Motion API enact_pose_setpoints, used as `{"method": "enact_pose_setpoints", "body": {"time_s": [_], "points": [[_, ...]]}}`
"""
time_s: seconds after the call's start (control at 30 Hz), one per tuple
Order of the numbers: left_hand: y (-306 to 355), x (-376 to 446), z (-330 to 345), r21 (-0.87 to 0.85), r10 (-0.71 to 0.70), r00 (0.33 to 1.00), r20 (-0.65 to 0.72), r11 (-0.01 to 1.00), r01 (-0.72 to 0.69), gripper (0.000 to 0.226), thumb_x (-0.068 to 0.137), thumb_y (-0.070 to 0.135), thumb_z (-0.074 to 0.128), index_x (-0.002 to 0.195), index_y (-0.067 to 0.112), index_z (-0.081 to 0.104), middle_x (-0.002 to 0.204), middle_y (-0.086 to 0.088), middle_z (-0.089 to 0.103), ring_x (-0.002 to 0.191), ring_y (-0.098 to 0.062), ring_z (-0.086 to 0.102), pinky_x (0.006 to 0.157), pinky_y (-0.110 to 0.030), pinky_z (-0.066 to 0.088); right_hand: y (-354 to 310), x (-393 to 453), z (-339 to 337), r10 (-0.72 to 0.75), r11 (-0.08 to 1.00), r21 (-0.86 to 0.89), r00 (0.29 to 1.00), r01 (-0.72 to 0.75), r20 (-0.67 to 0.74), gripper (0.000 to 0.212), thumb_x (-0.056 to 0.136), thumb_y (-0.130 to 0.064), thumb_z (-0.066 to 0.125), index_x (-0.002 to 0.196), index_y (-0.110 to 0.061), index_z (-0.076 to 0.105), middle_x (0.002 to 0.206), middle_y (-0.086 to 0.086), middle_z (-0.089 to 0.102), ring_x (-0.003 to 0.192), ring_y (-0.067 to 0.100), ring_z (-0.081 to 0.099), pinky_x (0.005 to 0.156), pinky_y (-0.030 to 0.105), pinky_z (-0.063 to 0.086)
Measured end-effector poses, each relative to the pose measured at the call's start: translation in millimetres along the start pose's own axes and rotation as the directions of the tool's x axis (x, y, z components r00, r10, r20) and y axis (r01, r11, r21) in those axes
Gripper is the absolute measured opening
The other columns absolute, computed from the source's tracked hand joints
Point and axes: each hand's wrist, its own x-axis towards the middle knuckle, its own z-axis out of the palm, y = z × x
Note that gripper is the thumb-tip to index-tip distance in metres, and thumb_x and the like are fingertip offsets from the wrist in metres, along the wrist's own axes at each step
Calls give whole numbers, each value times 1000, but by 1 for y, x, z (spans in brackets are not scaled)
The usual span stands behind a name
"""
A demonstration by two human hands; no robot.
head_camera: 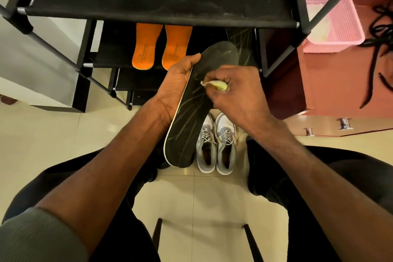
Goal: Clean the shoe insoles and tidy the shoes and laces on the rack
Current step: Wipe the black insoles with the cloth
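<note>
You hold the insole (191, 110) in front of you between your left hand (177, 83) and your right hand (236, 89), above the pair of sneakers (215, 147) standing on the floor (53, 134). Behind it stands the rack (161, 6), with two insoles (161, 47) side by side on a lower shelf. To the rack's right sits a basket (336, 21), with laces (378, 53) further right.

Right hand (238, 89) fingers (228, 83) hide most of what may be a cloth (219, 85).

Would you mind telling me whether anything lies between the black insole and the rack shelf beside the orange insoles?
Nothing visible does. The black insole is held by the left hand just before that shelf; the spot left of the orange insoles looks free.
</note>
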Motion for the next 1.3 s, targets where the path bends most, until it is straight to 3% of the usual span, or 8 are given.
{"method": "enact_pose_setpoints", "body": {"time_s": [0.23, 0.53, 0.67, 0.8, 0.97, 1.13, 1.23, 1.3], "points": [[-6, 8, -4, 88, -41, 997, 64, 995, 35, 52, 107, 41, 38, 91, 13, 78, 85, -6, 70, 81, -22, 63, 79, -39, 41, 6, 7, 2, 78, 997, 18, 983, -76, -164, 12, 83, -11, 74, 91, -13, 81, 87, -5, 74, 76, 10, 70, 70, 39, 61], [-12, 7, 1, 145, -65, 986, 155, 988, 42, 59, 110, 37, 34, 82, 18, 83, 82, -4, 75, 75, -19, 69, 78, -38, 48, 5, 18, -14, 105, 994, 56, 905, -89, -413, 12, 85, -13, 73, 92, -13, 82, 86, -7, 75, 78, 4, 69, 69, 14, 54], [-9, 7, 3, 68, -42, 986, 159, 997, 31, 53, 109, 35, 39, 83, 13, 81, 83, -6, 71, 81, -19, 67, 82, -36, 49, -1, 10, -9, 52, 998, 36, 965, -44, -258, 14, 86, -12, 75, 97, -14, 83, 92, -6, 77, 81, 2, 71, 75, 17, 58], [0, 7, -1, 11, 80, 997, 23, 997, -81, 54, 108, 24, 41, 74, 8, 80, 78, -8, 75, 73, -17, 73, 72, -25, 60, -13, -7, 6, 0, 989, 147, 996, 13, -86, 12, 87, -6, 77, 96, -10, 83, 89, -6, 77, 78, 5, 71, 69, 18, 56], [-4, 3, 4, -41, 78, 997, -17, 996, -78, 39, 110, 22, 35, 138, 4, 56, 88, -8, 78, 80, -17, 76, 70, -28, 62, -10, 0, 5, 30, 992, 122, 992, -15, -125, 13, 84, -7, 76, 92, -13, 83, 88, -6, 77, 79, 7, 72, 70, 32, 62], [-15, 8, 1, 93, 64, 994, 85, 993, -72, 38, 112, 21, 28, 137, 16, 57, 100, -6, 77, 85, -19, 74, 75, -35, 60, -2, 18, -12, 146, 986, 113, 959, -122, -245, 14, 82, -11, 77, 93, -18, 84, 90, -9, 77, 86, 1, 72, 81, 24, 60], [-13, 7, -1, 48, 51, 984, 168, 997, -60, 46, 112, 29, 29, 155, 23, 44, 133, -10, 67, 113, -26, 66, 94, -44, 52, -6, 14, -9, 123, 989, 100, 981, -109, -150, 14, 83, -12, 77, 94, -18, 83, 91, -10, 77, 84, 0, 72, 76, 22, 60], [-9, 9, -7, 12, 97, 986, 134, 995, -99, 47, 112, 24, 27, 156, 16, 41, 139, -13, 63, 123, -24, 65, 97, -37, 57, -9, 8, -6, 88, 989, 127, 995, -81, -53, 12, 83, -10, 78, 91, -17, 84, 87, -12, 76, 78, -1, 71, 69, 17, 57]]}}
